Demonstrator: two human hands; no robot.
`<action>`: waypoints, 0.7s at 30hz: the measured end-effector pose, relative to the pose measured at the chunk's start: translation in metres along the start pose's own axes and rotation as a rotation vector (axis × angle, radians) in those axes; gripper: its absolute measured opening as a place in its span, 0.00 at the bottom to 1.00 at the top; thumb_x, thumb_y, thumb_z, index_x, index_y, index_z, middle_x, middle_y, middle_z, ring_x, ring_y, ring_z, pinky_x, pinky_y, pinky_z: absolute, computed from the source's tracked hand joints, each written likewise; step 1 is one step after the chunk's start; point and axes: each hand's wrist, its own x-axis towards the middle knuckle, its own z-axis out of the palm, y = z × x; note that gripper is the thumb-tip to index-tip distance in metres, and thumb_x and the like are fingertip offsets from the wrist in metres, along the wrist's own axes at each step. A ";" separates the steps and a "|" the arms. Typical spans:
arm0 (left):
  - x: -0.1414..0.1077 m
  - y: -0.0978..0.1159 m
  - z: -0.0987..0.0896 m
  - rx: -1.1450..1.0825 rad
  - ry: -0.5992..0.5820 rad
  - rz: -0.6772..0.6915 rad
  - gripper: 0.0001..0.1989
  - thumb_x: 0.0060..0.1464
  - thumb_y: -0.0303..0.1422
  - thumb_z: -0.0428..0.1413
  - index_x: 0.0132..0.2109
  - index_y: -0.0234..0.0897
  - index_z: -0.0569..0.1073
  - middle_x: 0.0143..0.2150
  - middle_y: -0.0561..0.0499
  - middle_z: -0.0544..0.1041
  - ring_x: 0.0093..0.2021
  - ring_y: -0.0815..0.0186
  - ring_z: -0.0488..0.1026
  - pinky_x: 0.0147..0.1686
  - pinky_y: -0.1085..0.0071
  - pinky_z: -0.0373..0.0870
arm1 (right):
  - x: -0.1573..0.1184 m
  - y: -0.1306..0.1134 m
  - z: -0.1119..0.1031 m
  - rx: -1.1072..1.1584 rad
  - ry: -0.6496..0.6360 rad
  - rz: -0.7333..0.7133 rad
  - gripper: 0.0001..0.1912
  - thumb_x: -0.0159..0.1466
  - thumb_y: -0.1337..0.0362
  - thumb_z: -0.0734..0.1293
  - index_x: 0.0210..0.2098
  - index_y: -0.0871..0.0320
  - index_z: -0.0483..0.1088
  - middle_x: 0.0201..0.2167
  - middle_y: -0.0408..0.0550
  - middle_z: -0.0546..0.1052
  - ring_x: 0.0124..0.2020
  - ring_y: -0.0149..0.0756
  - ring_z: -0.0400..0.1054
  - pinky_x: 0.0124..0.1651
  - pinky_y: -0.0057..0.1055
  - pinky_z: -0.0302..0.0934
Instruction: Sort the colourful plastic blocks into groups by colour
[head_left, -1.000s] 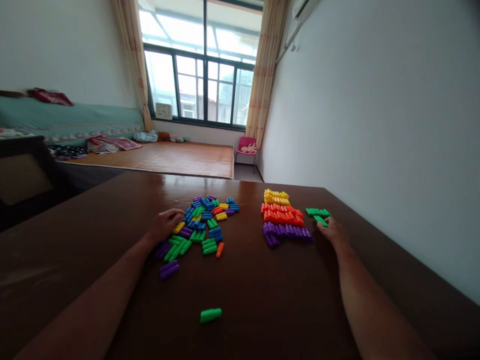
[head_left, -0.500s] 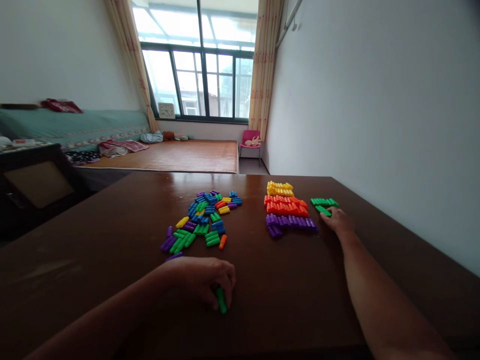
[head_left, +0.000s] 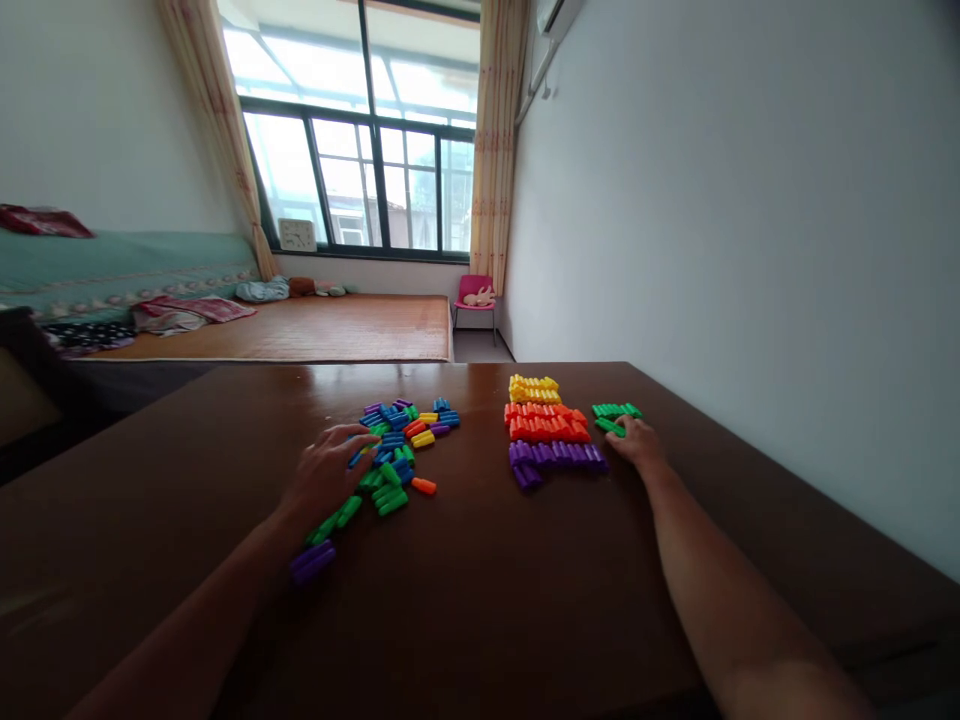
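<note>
Left hand (head_left: 326,468) at mixed pieces (head_left: 394,441) — right hand (head_left: 634,441) on green pieces (head_left: 616,411).

Loose multicoloured plastic pieces (head_left: 391,440), colour-sorted rows (head_left: 551,429) to their right

Worktop (head_left: 510,590): looks like varnished wood, smooth, high gloss, reflecting light at the far edge; small pieces (head_left: 551,430): plastic, smooth, slight sheen; wall (head_left: 712,200): matt, smooth; curtains (head_left: 495,150): cloth; window (head_left: 337,140): glass; bed top (head_left: 360,325): smooth, faint sheen.
</note>
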 end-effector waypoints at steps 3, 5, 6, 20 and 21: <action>0.004 -0.021 -0.008 -0.050 0.056 -0.109 0.20 0.56 0.48 0.48 0.46 0.48 0.78 0.52 0.49 0.75 0.55 0.53 0.68 0.53 0.60 0.65 | 0.001 -0.005 0.000 -0.027 -0.012 0.022 0.22 0.61 0.52 0.62 0.49 0.58 0.69 0.47 0.57 0.74 0.46 0.45 0.71 0.43 0.35 0.62; 0.007 -0.036 -0.011 -0.112 0.063 -0.181 0.22 0.54 0.50 0.47 0.44 0.46 0.79 0.51 0.48 0.76 0.53 0.54 0.70 0.54 0.60 0.65 | 0.002 -0.007 0.001 -0.044 -0.032 0.033 0.23 0.62 0.51 0.60 0.50 0.58 0.68 0.47 0.57 0.74 0.46 0.47 0.70 0.43 0.37 0.63; 0.009 -0.044 -0.012 -0.145 0.053 -0.216 0.22 0.53 0.51 0.48 0.43 0.45 0.79 0.49 0.47 0.77 0.52 0.54 0.71 0.54 0.61 0.66 | 0.002 -0.007 0.002 -0.049 -0.044 0.039 0.24 0.62 0.50 0.60 0.50 0.58 0.68 0.47 0.57 0.73 0.46 0.47 0.70 0.43 0.37 0.63; -0.011 -0.112 0.005 -0.757 0.163 -0.580 0.35 0.42 0.63 0.52 0.40 0.35 0.78 0.45 0.43 0.81 0.49 0.52 0.75 0.50 0.59 0.71 | -0.003 -0.010 0.009 -0.050 -0.003 0.156 0.25 0.63 0.54 0.55 0.50 0.63 0.69 0.47 0.65 0.72 0.47 0.55 0.70 0.44 0.48 0.64; -0.012 -0.113 0.005 -0.782 0.158 -0.578 0.36 0.42 0.63 0.53 0.40 0.35 0.78 0.44 0.43 0.81 0.49 0.52 0.75 0.50 0.59 0.71 | -0.004 -0.011 0.011 -0.060 0.021 0.162 0.24 0.64 0.55 0.55 0.49 0.64 0.70 0.46 0.65 0.72 0.47 0.56 0.70 0.44 0.48 0.64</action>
